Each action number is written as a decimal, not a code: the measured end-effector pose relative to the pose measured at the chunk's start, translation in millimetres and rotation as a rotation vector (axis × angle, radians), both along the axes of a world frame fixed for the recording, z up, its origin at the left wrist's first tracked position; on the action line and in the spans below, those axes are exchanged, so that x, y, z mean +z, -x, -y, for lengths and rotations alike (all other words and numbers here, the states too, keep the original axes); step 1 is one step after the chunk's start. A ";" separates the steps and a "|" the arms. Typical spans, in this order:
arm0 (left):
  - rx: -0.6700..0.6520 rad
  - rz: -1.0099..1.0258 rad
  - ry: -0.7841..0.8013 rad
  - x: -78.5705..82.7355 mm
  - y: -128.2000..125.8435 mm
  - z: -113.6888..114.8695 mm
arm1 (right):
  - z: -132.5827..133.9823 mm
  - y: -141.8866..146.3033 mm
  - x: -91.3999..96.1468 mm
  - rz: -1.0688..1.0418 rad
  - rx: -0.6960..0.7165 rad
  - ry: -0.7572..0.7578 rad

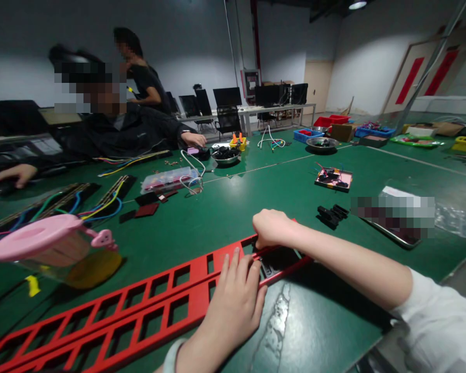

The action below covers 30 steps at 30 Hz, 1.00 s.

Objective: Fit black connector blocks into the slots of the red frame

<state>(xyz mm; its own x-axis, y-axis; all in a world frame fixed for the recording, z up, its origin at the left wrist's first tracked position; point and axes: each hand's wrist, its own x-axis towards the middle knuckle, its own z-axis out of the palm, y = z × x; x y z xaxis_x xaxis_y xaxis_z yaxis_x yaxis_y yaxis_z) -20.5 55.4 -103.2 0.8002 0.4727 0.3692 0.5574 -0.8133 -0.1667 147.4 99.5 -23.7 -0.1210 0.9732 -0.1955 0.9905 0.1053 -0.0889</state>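
A long red slotted frame (pixel 140 305) lies across the green table (pixel 217 212) in front of me. My left hand (pixel 236 290) rests flat on the frame's right part, fingers stretched toward a black piece (pixel 274 261) seated in the end slot. My right hand (pixel 270 228) is curled over the frame's far edge at that same end, pressing on the black piece. What its fingers hold is hidden.
A pink-lidded clear cup (pixel 50 248) stands at left. Black clips (pixel 332 215) and a metal tray (pixel 392 230) lie at right, a small parts tray (pixel 334 178) beyond. Coloured cables (pixel 81 204) and a clear box (pixel 169 180) sit mid-table. Two people lean at the far left.
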 end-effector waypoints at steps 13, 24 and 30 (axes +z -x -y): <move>0.013 -0.012 0.054 3.1 -0.7 2.4 | 58.5 -105.1 -36.4 0.211 -0.433 -0.195; 0.001 0.030 0.064 0.1 0.3 0.6 | 76.8 19.6 -23.2 0.080 -0.195 -0.178; 0.006 0.007 0.079 2.8 0.4 2.9 | 60.6 34.6 -22.3 0.060 -0.343 0.016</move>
